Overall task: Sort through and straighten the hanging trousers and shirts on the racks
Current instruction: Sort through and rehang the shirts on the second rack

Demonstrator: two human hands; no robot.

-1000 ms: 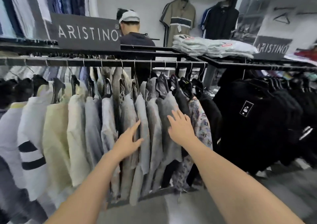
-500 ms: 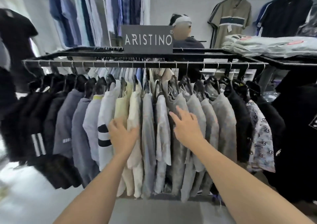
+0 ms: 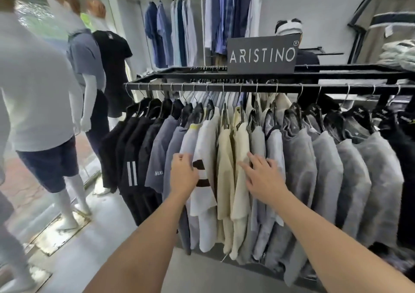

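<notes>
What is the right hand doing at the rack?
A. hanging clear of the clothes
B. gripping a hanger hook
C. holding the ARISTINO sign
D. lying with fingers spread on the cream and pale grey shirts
D: the right hand lies flat with its fingers spread across the cream shirt and the pale grey shirt beside it, curled round nothing.

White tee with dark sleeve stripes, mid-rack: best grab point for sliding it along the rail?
Take its black hanger at the neck just under the hook, from the front and above. The white tee hangs edge-on, sleeve towards the camera, packed between a grey shirt and a cream shirt; pulling the sleeve would likely skew it.
</notes>
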